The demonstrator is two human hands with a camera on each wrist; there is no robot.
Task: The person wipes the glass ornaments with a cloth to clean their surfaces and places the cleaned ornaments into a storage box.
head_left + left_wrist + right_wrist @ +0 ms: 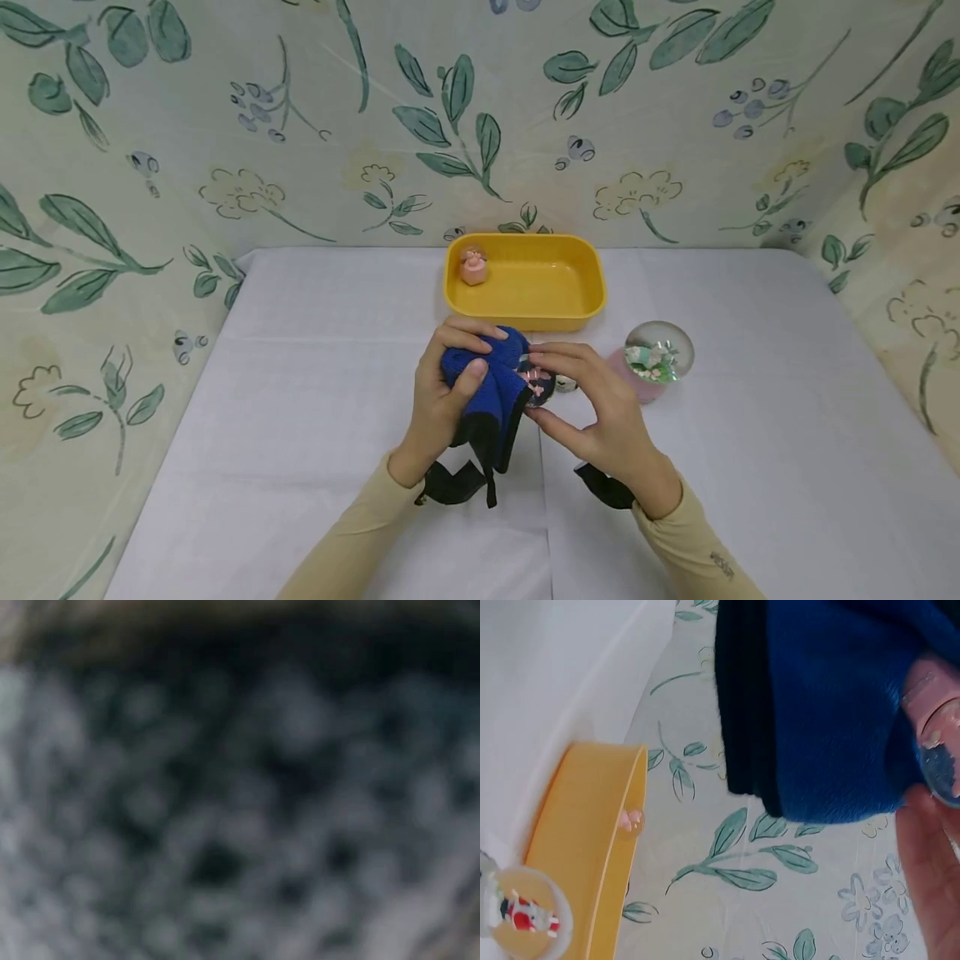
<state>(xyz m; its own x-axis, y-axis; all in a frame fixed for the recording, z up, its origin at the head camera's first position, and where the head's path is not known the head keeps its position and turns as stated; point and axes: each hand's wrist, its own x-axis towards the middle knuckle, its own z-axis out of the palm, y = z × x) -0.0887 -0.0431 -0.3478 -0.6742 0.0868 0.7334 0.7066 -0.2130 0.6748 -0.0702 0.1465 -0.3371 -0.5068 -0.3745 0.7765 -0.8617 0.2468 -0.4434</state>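
My left hand (pixel 442 392) grips a blue cloth with black edging (pixel 491 392), thumb on top and fingers over its far side. The cloth is bunched around a small snow globe (pixel 537 385) with pink figures inside. On the globe's right side, my right hand (pixel 600 408) holds it between thumb and fingers. The globe's pink base (pixel 932 690) shows against the cloth in the right wrist view. Black straps hang below the cloth and beside the right wrist. In the left wrist view everything is a dark grey blur.
A yellow tray (pixel 525 322) stands at the back of the white table, with a small pink snow globe (pixel 473 266) in its left end. Right of my hands is a larger snow globe (pixel 660 360) on a pink base. Another small globe (pixel 529 915) holds a red-and-white figure.
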